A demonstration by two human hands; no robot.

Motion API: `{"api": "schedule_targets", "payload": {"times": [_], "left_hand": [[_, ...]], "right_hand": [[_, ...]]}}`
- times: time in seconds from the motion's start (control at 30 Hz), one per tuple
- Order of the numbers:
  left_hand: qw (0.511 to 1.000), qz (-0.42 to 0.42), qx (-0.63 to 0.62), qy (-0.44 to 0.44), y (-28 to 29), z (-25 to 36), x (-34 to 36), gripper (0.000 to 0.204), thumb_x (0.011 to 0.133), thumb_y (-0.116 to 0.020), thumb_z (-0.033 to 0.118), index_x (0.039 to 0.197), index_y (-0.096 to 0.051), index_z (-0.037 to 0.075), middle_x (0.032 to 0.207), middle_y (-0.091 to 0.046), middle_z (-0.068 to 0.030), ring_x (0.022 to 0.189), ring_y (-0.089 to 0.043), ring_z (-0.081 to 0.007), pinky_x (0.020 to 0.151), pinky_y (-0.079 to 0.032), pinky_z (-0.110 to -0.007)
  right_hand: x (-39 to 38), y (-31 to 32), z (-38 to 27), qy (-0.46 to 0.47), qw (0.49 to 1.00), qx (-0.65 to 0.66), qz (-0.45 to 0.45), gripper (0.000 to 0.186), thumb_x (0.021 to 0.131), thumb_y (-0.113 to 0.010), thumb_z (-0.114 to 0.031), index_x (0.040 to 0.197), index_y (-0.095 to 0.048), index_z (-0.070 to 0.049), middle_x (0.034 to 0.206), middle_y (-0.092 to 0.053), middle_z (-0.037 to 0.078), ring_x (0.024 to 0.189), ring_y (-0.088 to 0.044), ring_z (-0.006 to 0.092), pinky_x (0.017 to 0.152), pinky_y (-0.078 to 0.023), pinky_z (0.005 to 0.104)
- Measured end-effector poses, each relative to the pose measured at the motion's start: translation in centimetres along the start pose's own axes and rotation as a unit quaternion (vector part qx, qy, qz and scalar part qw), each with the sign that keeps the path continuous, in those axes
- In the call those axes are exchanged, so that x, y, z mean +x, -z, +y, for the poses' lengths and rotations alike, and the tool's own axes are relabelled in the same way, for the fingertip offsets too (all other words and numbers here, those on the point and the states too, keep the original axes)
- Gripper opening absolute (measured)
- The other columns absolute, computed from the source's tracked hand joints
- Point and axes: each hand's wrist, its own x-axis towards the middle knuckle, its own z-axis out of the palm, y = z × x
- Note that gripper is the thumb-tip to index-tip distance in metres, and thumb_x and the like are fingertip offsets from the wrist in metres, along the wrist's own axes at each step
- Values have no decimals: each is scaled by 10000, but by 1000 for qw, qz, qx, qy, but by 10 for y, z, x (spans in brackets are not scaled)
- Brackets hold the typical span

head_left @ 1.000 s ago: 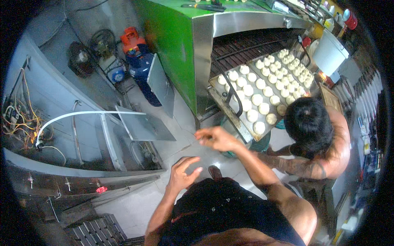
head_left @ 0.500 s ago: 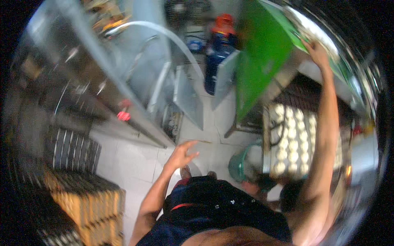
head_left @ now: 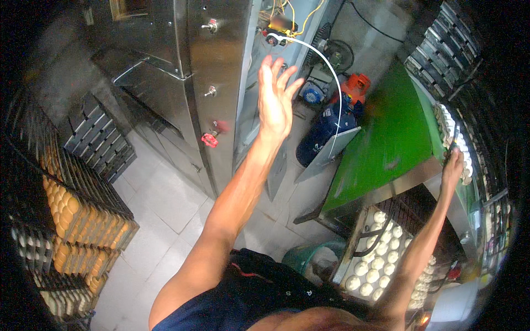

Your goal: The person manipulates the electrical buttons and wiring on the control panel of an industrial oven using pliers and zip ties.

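Note:
My left hand (head_left: 275,105) is raised with fingers spread and nothing in it. It stands in front of the open side compartment (head_left: 251,71) of a steel oven, below loose yellow wires (head_left: 287,16) and the end of a curved white hose (head_left: 326,58). Far to the right, my right hand (head_left: 454,164) is closed around a slim dark stick-like tool (head_left: 456,135), whose exact kind I cannot make out. This hand is at the edge of a green-topped table (head_left: 386,149), beside a carton of white eggs (head_left: 465,160).
Trays of dough balls (head_left: 372,265) sit low at the right, near a green bucket (head_left: 298,254). A dark blue cylinder (head_left: 323,132) stands behind a loose panel (head_left: 331,154). Racks of browned buns (head_left: 88,220) are at the left. Red valve knobs (head_left: 210,139) jut from the oven.
My view has turned toward the left. My left hand has risen from low over the floor to the oven's open compartment. My right hand stays by the eggs, now with the dark tool visible.

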Motion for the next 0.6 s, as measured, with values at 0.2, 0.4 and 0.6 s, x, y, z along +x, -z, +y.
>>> {"api": "schedule_targets", "payload": {"times": [0.2, 0.4, 0.6], "left_hand": [[989, -49, -137, 39, -17, 25, 38, 546, 993, -413, 573, 1325, -421, 139, 1237, -496, -109, 970, -623, -281, 802, -490, -414], [989, -45, -143, 9, -25, 21, 59, 416, 1010, -456, 461, 1267, -490, 136, 1186, -538, -127, 977, -628, -305, 837, -510, -430], [986, -49, -156, -16, -32, 16, 65, 285, 1027, -481, 329, 1223, -501, 123, 1148, -563, -130, 944, -651, -321, 860, -562, -446]], "right_hand": [[-97, -20, -209, -35, 920, 381, -86, 248, 1002, -549, -339, 915, -523, -109, 811, -634, 32, 650, -484, 73, 623, -387, 225], [-172, -47, -311, -16, 833, 492, -255, 191, 996, -573, -246, 915, -528, -79, 829, -648, 67, 715, -539, 90, 665, -431, 253], [-166, -101, -367, -34, 842, 456, -288, 245, 1015, -544, -264, 894, -551, -51, 839, -647, 47, 742, -522, 78, 708, -428, 245]]}}
